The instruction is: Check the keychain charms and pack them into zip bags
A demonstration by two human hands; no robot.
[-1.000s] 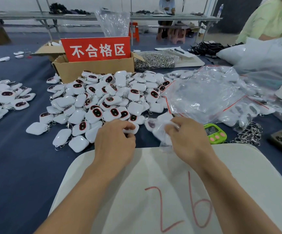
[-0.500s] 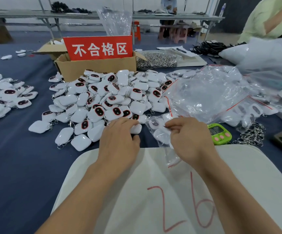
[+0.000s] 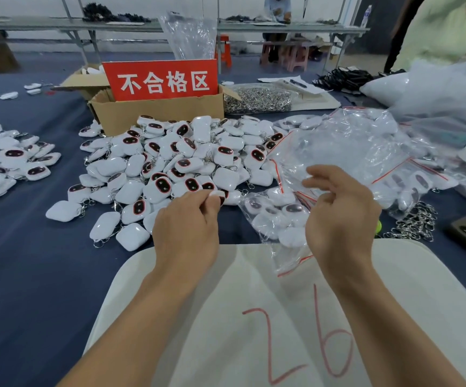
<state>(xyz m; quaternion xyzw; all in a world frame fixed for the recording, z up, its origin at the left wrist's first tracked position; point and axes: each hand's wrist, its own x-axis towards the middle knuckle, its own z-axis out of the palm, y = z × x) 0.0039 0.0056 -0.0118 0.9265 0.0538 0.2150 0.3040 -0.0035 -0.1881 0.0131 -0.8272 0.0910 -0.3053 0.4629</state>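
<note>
A heap of white keychain charms (image 3: 187, 160) with dark oval faces covers the blue table ahead of me. My left hand (image 3: 187, 227) pinches one white charm (image 3: 217, 194) at the heap's near edge. A small zip bag (image 3: 275, 219) with several charms in it lies between my hands, its red-striped mouth toward the white board. My right hand (image 3: 340, 216) is raised just right of this bag, fingers loosely curled over the edge of the clear plastic; whether they grip it is unclear.
A cardboard box (image 3: 156, 114) with a red sign stands behind the heap. Filled zip bags (image 3: 366, 152) pile up at the right, with loose key rings (image 3: 413, 223) nearby. More charms (image 3: 5, 163) lie far left. A white board (image 3: 254, 317) marked 26 lies nearest me.
My right hand has let the small zip bag down onto the table and lifted up to the right. The left hand has picked a charm up from the heap's edge.
</note>
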